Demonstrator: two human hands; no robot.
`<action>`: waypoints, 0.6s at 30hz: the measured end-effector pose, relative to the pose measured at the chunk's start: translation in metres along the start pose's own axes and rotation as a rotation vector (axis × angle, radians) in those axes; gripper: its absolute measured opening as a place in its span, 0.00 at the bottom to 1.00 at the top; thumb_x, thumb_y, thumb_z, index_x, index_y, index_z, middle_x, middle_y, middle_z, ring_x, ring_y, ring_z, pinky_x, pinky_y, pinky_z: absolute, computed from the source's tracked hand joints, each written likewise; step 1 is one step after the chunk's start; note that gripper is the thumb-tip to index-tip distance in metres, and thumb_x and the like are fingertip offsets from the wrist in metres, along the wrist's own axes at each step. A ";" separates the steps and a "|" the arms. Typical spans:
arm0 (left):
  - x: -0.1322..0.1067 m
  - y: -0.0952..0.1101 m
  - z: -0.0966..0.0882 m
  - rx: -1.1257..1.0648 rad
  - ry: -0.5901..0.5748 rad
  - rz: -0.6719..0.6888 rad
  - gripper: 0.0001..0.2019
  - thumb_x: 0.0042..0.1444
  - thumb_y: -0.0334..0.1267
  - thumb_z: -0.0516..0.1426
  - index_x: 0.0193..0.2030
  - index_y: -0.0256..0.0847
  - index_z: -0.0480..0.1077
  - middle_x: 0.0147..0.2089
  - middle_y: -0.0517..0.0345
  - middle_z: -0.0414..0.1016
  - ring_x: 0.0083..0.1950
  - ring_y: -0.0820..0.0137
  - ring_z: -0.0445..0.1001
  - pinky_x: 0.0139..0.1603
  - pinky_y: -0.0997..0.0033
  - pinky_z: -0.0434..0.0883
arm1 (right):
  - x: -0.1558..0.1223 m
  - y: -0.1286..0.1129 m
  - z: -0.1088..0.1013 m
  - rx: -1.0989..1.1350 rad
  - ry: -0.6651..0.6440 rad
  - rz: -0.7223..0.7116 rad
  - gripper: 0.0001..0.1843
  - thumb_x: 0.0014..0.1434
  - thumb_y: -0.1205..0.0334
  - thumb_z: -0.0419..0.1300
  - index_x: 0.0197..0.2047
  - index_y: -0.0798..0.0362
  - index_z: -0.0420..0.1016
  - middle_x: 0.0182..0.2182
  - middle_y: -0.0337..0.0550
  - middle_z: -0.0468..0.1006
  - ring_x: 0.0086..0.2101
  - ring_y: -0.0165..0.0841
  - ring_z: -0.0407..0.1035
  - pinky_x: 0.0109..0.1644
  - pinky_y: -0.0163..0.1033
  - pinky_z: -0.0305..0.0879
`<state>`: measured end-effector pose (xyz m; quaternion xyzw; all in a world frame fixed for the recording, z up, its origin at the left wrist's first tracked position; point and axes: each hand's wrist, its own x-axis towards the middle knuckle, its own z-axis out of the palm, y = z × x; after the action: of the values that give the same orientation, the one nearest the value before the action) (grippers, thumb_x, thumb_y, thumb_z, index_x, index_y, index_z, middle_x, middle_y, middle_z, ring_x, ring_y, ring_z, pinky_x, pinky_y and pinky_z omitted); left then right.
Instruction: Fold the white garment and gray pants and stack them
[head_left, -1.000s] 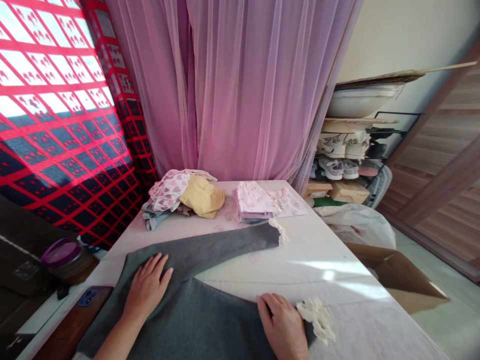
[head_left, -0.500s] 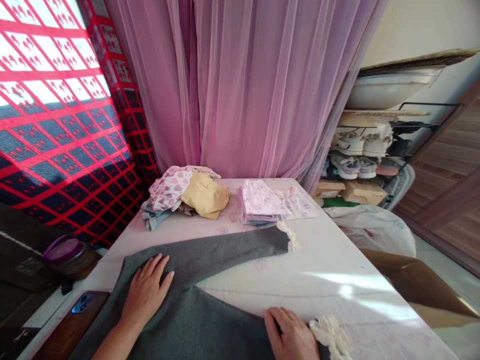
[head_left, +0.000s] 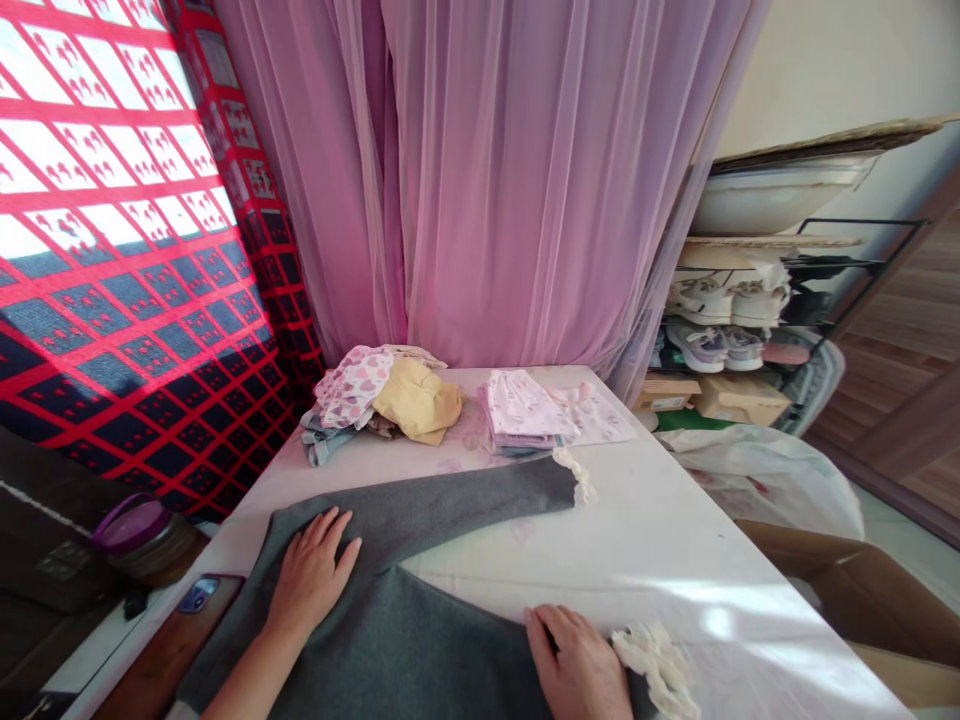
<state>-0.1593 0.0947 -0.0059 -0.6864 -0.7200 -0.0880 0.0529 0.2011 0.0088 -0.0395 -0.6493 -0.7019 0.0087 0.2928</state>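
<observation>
One pair of dark grey trousers [head_left: 420, 640] is spread on the near part of one table [head_left: 600, 540], its two legs pointed to the right and each ended by one cream frill. On the nearer leg, beside its frill [head_left: 656, 665], the right hand [head_left: 577, 660] is placed with fingers curled; whether cloth is pinched beneath them cannot be told. The left hand [head_left: 311, 575] is laid open and palm down across the upper part of the farther leg, fingers slightly parted, nothing gripped. One phone [head_left: 172, 640] is seen just beside the trousers on the left, and one jar [head_left: 154, 545] with a purple lid past it. To the right of the table, one open cardboard box [head_left: 885, 590] and one plastic bag [head_left: 765, 470] are set. Toward the table's far edge, one loose heap of clothes [head_left: 375, 400] and one folded stack [head_left: 517, 410] are kept apart. Farther right, four shoes [head_left: 701, 298] are stored on one rack, with two small boxes [head_left: 742, 397] below and one basin [head_left: 772, 200] above. The background is filled by pink curtains [head_left: 510, 200].
</observation>
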 end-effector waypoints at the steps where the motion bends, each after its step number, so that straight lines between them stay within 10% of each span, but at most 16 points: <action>1: 0.002 0.000 0.001 -0.006 0.004 0.001 0.26 0.63 0.47 0.47 0.63 0.39 0.68 0.67 0.46 0.66 0.68 0.57 0.63 0.67 0.51 0.60 | 0.002 0.000 0.001 -0.002 0.000 0.001 0.24 0.70 0.55 0.44 0.27 0.47 0.72 0.25 0.40 0.78 0.29 0.34 0.73 0.35 0.36 0.59; 18: 0.022 0.006 -0.004 -0.014 0.010 0.005 0.26 0.64 0.45 0.46 0.63 0.36 0.67 0.67 0.44 0.66 0.68 0.57 0.63 0.66 0.51 0.60 | 0.036 -0.013 -0.014 -0.057 -0.129 0.043 0.17 0.68 0.62 0.51 0.30 0.50 0.76 0.28 0.39 0.80 0.32 0.31 0.75 0.35 0.33 0.57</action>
<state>-0.1551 0.1154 0.0026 -0.6879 -0.7175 -0.0964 0.0521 0.1955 0.0346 -0.0078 -0.6703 -0.7052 0.0368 0.2283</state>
